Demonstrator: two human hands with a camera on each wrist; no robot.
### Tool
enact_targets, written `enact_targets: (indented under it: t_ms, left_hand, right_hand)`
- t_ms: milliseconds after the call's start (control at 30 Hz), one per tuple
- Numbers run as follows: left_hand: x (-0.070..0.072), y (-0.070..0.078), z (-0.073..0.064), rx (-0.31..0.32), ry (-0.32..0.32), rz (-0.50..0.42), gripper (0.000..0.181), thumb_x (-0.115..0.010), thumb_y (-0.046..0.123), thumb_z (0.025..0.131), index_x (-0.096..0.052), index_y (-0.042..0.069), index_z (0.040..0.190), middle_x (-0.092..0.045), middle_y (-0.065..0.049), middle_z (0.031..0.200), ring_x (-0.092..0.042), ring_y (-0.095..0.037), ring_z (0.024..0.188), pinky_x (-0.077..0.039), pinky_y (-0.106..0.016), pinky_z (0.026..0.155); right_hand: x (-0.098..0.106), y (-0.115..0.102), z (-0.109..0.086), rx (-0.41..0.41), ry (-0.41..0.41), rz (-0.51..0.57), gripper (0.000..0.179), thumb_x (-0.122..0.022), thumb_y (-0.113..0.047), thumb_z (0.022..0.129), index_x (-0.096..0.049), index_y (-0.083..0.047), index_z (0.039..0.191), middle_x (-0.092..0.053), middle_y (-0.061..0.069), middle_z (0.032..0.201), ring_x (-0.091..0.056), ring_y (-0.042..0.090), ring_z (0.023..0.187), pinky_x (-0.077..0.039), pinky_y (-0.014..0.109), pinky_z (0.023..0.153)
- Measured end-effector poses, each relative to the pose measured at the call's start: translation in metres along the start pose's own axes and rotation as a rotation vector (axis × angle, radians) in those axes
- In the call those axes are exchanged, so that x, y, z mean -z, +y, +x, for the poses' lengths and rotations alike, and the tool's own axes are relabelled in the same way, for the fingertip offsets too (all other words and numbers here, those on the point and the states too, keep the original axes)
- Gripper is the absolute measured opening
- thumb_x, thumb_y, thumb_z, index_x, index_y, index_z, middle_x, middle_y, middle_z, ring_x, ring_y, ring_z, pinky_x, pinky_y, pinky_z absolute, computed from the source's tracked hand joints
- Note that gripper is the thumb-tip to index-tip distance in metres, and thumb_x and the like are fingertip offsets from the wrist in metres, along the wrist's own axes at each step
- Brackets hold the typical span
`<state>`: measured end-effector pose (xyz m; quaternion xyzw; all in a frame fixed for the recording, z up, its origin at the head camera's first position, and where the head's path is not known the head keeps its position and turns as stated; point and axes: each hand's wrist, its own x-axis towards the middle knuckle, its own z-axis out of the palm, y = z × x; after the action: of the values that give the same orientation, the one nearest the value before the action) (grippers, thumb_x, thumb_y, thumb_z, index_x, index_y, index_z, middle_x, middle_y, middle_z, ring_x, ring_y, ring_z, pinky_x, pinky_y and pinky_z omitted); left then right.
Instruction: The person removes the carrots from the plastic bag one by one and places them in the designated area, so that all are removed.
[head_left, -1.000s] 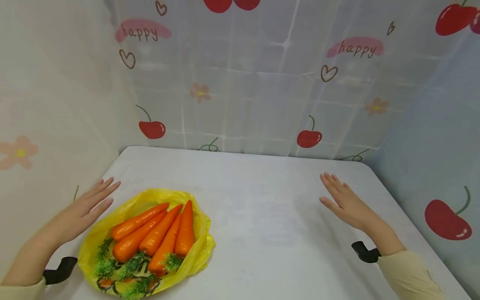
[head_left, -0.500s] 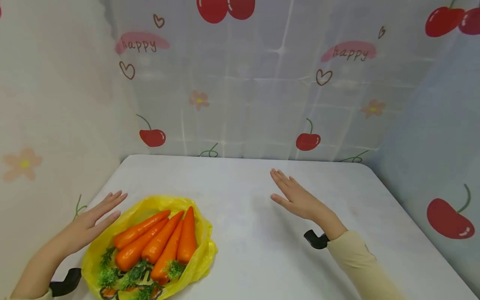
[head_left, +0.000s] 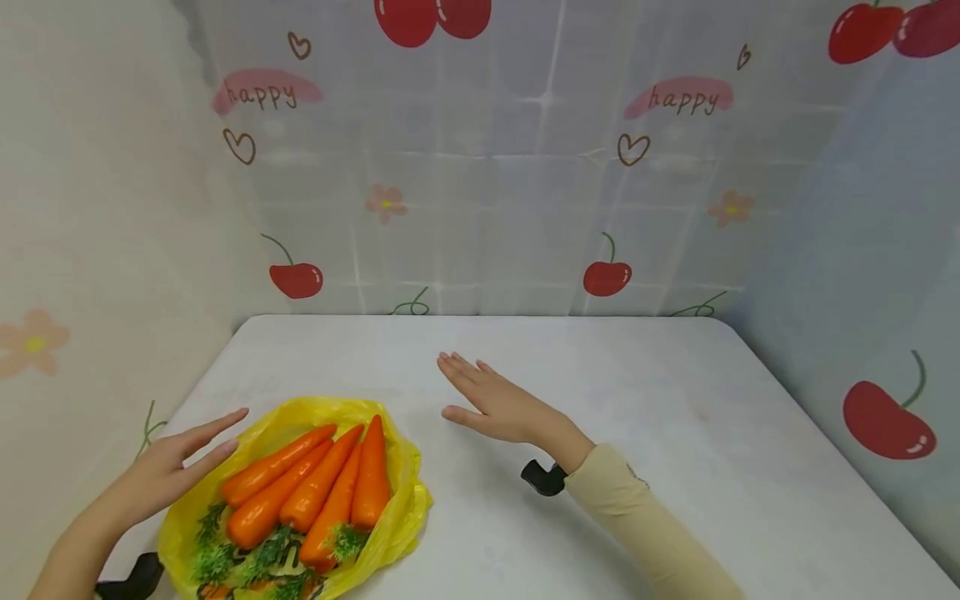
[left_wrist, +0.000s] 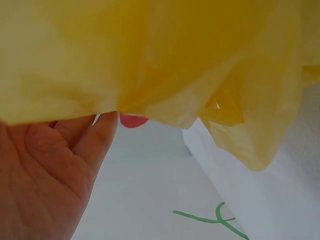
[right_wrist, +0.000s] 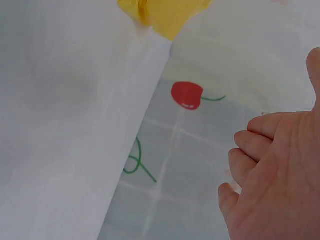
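Observation:
Several orange carrots [head_left: 371, 479] with green leafy tops lie in an opened yellow plastic bag [head_left: 415, 508] at the left of the table. Beside the bag's left rim is my left hand [head_left: 168, 471], fingers extended and nothing held. In the left wrist view, yellow plastic [left_wrist: 165, 60] covers part of that hand [left_wrist: 50, 175]; whether they touch I cannot tell. My right hand [head_left: 502, 404] hovers over the table to the right of the bag, fingers stretched out, holding nothing. The right wrist view shows its bare palm [right_wrist: 280, 175], apart from the bag's edge [right_wrist: 170, 17].
A white table [head_left: 637, 375] carries the bag. Printed curtains with cherries and hearts [head_left: 487, 233] close off the back and both sides. Each wrist wears a black camera mount, such as the right one [head_left: 543, 477].
My right hand has moved left across the table, from the right side to near the bag. The left hand has sunk slightly beside the bag. The carrots lie as before.

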<state>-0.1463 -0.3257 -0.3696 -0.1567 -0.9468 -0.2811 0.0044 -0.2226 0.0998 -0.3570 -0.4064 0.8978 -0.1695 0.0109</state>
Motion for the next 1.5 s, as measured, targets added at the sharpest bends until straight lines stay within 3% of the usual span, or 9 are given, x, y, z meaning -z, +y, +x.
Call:
enact_targets:
  t_ms: [300, 600, 700, 833, 967, 1167, 1300, 1500]
  left_hand:
    - [-0.006, -0.003, 0.0, -0.003, -0.006, -0.014, 0.048, -0.048, 0.029, 0.092, -0.04, 0.008, 0.134, -0.045, -0.02, 0.129, -0.042, -0.046, 0.111, -0.037, -0.061, 0.079]
    - [-0.009, -0.008, -0.002, 0.012, -0.024, -0.03, 0.049, -0.05, 0.029, 0.091, -0.039, 0.008, 0.134, -0.045, -0.014, 0.13, -0.044, -0.036, 0.113, -0.041, -0.052, 0.082]
    - [-0.009, -0.01, -0.002, 0.035, -0.032, -0.026, 0.049, -0.05, 0.031, 0.09, -0.041, 0.01, 0.134, -0.047, -0.012, 0.129, -0.048, -0.019, 0.111, -0.044, -0.048, 0.082]
    - [-0.011, -0.013, -0.005, 0.046, -0.042, -0.034, 0.048, -0.051, 0.03, 0.09, -0.042, 0.012, 0.134, -0.048, -0.011, 0.128, -0.043, 0.006, 0.105, -0.047, -0.031, 0.078]
    - [-0.012, -0.015, -0.007, 0.02, -0.036, -0.071, 0.046, -0.053, 0.026, 0.09, -0.043, 0.012, 0.133, -0.049, -0.011, 0.127, -0.041, 0.011, 0.103, -0.044, -0.02, 0.076]
    - [-0.016, -0.022, -0.008, -0.039, -0.032, -0.169, 0.044, -0.052, 0.019, 0.09, -0.043, 0.012, 0.133, -0.049, -0.009, 0.127, -0.042, 0.011, 0.105, -0.045, -0.019, 0.077]
    - [-0.017, -0.033, -0.009, -0.069, -0.051, -0.301, 0.044, -0.05, 0.012, 0.091, -0.04, 0.008, 0.134, -0.047, 0.006, 0.128, -0.044, 0.008, 0.107, -0.045, -0.018, 0.078]
    - [-0.016, -0.045, -0.012, -0.003, -0.099, -0.481, 0.043, -0.045, 0.011, 0.093, -0.037, 0.005, 0.135, -0.046, 0.022, 0.124, -0.045, 0.007, 0.107, -0.045, -0.019, 0.079]
  right_hand:
    - [-0.018, -0.027, 0.024, 0.095, -0.046, 0.008, 0.073, -0.022, -0.061, 0.088, -0.001, -0.018, 0.144, -0.002, -0.003, 0.149, 0.001, 0.009, 0.134, -0.005, 0.038, 0.108]
    - [-0.035, -0.046, 0.046, 0.136, -0.105, 0.004, 0.074, -0.02, -0.063, 0.086, 0.001, -0.022, 0.143, 0.002, -0.01, 0.148, 0.005, 0.003, 0.132, 0.0, 0.033, 0.107]
    - [-0.039, -0.05, 0.051, 0.155, -0.121, 0.014, 0.073, -0.021, -0.062, 0.087, 0.0, -0.02, 0.143, 0.001, -0.008, 0.148, 0.005, 0.004, 0.132, -0.001, 0.035, 0.108]
    - [-0.047, -0.051, 0.057, 0.156, -0.144, 0.023, 0.073, -0.021, -0.061, 0.087, -0.002, -0.019, 0.144, -0.001, -0.006, 0.148, 0.004, 0.004, 0.133, -0.001, 0.034, 0.108]
    - [-0.056, -0.05, 0.061, 0.14, -0.169, 0.033, 0.074, -0.021, -0.062, 0.086, -0.003, -0.019, 0.144, -0.002, -0.008, 0.148, 0.004, 0.003, 0.132, 0.001, 0.032, 0.107]
    - [-0.063, -0.048, 0.065, 0.12, -0.196, 0.051, 0.074, -0.021, -0.063, 0.086, -0.006, -0.02, 0.144, -0.002, -0.01, 0.147, 0.002, 0.001, 0.132, -0.001, 0.035, 0.108]
    - [-0.066, -0.047, 0.066, 0.108, -0.199, 0.072, 0.072, -0.021, -0.062, 0.087, -0.008, -0.02, 0.144, -0.005, -0.009, 0.147, -0.001, 0.003, 0.132, -0.003, 0.036, 0.108]
    - [-0.07, -0.045, 0.067, 0.092, -0.206, 0.096, 0.072, -0.021, -0.063, 0.087, -0.01, -0.021, 0.144, -0.008, -0.008, 0.147, -0.003, 0.004, 0.133, -0.005, 0.036, 0.108]
